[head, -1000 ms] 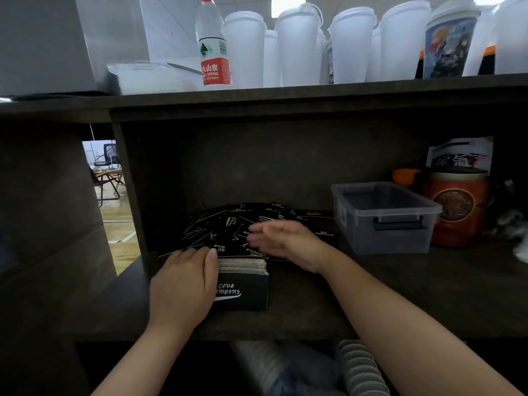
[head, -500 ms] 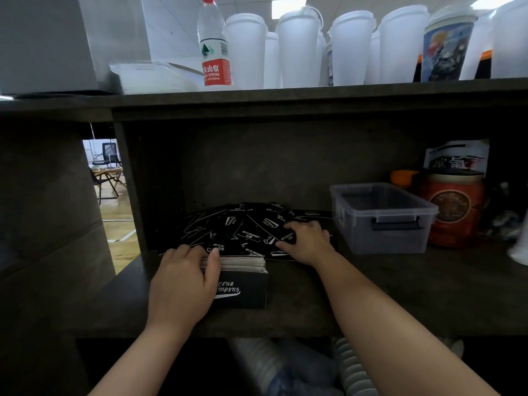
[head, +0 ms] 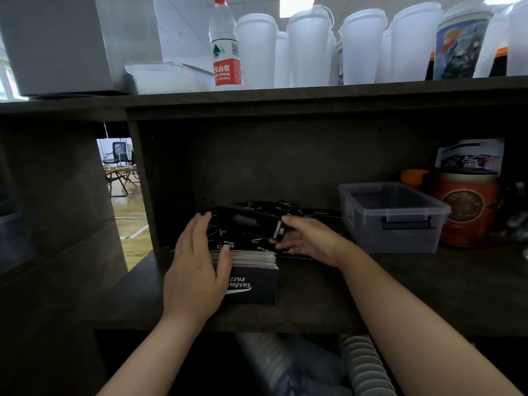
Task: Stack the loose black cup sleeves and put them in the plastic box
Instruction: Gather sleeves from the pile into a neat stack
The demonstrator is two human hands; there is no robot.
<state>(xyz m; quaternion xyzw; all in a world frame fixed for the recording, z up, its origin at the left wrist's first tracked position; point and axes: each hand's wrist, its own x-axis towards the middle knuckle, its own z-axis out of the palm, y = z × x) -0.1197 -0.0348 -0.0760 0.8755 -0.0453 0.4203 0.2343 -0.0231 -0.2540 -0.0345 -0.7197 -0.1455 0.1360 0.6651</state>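
Right now the left hand (head: 197, 261) lies with straight fingers against the left side of a neat stack of black cup sleeves (head: 250, 277), its thumb across the stack's top edge. Just beyond its fingertips, a small bunch of sleeves (head: 245, 224) sits raised above the loose pile (head: 285, 207), which spreads toward the back of the shelf (head: 314, 304). The right hand (head: 308, 241) pinches the right end of that bunch, thumb on the near side and fingers curled behind it. Whether the left fingertips touch the bunch's other end cannot be told. Well to the right of the right hand stands the clear plastic box (head: 394, 218), open-topped, with a black handle on its front. Beside the box is a red tin (head: 468, 212). Above both hands, on the upper board, stand a water bottle (head: 225, 50) and a row of white cups (head: 308, 50).
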